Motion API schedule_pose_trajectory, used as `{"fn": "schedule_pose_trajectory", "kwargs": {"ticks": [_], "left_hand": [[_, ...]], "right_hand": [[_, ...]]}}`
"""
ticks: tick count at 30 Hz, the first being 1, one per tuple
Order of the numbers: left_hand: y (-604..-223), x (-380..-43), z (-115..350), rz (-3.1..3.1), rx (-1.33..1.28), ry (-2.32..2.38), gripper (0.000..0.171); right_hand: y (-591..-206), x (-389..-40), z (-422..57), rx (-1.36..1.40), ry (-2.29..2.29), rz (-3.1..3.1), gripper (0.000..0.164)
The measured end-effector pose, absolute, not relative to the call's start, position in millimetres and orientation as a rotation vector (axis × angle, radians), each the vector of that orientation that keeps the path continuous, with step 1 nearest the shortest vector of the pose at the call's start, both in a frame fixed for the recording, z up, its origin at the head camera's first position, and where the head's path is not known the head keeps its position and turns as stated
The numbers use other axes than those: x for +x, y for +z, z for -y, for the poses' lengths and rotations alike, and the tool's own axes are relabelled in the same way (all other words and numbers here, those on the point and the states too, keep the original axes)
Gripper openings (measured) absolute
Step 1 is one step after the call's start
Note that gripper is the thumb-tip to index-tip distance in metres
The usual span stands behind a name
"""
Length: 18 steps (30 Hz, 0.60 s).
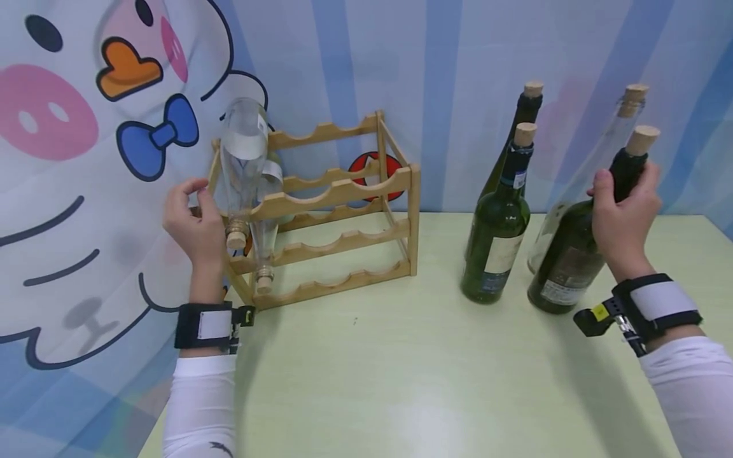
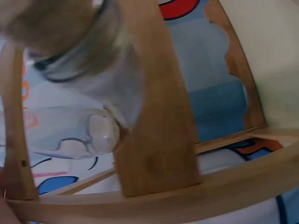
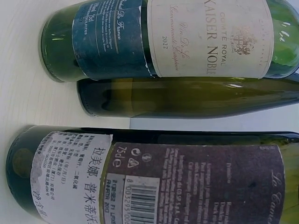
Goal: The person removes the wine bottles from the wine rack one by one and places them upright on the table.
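Observation:
My right hand (image 1: 627, 219) grips the neck of a dark green wine bottle (image 1: 572, 261), corked and slightly tilted. Its brown label and white sticker (image 3: 70, 168) show in the right wrist view; whether its base touches the table cannot be told. My left hand (image 1: 196, 219), fingers loosely curled, is beside the left end of a wooden wine rack (image 1: 338, 245) and appears to hold nothing. In the rack's left column lie two corked clear glass bottles, an upper bottle (image 1: 243, 159) and a lower bottle (image 1: 265, 235), corks toward me.
A green wine bottle (image 1: 492, 248) with a cream label stands right of the rack, a darker bottle (image 1: 527, 111) behind it. A corked clear bottle (image 1: 601, 152) is behind the held one. All are on a pale table (image 1: 366, 381) before a printed cloth backdrop (image 1: 395, 57).

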<state>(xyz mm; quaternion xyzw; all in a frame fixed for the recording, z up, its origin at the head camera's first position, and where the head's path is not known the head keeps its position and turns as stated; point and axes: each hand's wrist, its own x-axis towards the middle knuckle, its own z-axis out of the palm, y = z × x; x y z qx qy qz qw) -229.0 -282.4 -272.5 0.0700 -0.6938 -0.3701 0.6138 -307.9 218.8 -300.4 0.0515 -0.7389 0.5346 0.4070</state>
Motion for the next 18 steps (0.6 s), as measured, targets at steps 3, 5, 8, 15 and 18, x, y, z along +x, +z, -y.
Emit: {"fn": "schedule_pose_trajectory", "kwargs": {"ticks": [3, 5, 8, 15, 18], "left_hand": [[-281.8, -236.3, 287.6, 1.618, 0.165, -0.856, 0.022], [-286.9, -238.5, 291.0, 1.625, 0.170, -0.852, 0.023], [-292.0, -240.1, 294.7, 1.635, 0.160, -0.830, 0.024], [-295.3, -241.1, 298.5, 1.633, 0.126, -0.841, 0.023], [-295.0, -240.9, 298.4, 1.628, 0.122, -0.874, 0.023]], "right_hand": [[-301.4, -309.1, -220.2, 0.125, 1.348, 1.859, 0.029], [-302.6, -308.8, -220.0, 0.128, 1.353, 1.861, 0.029], [-303.8, -307.7, -219.7, 0.128, 1.364, 1.860, 0.030], [-300.4, -303.5, -217.9, 0.139, 1.342, 1.865, 0.031], [-299.0, -302.8, -217.2, 0.150, 1.334, 1.866, 0.031]]}}
